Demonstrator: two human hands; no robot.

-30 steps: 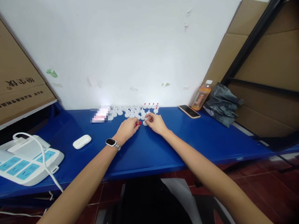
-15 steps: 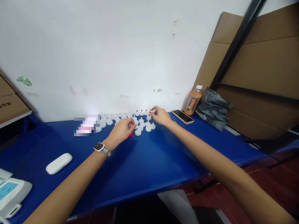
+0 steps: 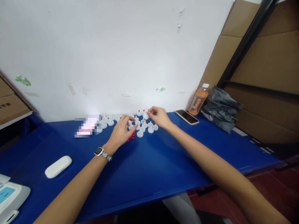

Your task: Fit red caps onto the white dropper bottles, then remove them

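Several small white caps point(image 3: 142, 128) stand in rows on the blue table point(image 3: 149, 165) against the white wall; a few at the back row carry red tips point(image 3: 139, 111). My left hand point(image 3: 122, 131), a watch on its wrist, rests curled among the front caps, thumb and forefinger pinched on one white cap. Small red pieces point(image 3: 131, 137) lie just under that hand. My right hand point(image 3: 158, 116) reaches to the back row, fingers pinched around a white cap there.
A phone point(image 3: 187, 117), an orange drink bottle point(image 3: 199, 100) and a crumpled black bag point(image 3: 220, 107) sit at the right. A white case point(image 3: 58, 166) and a white power strip point(image 3: 9, 199) lie at the left. Cardboard boxes point(image 3: 263, 62) lean on both sides.
The view swung right and down. My right hand moved from the front caps to the back row; my left hand stayed near the red pieces and pinched a cap.
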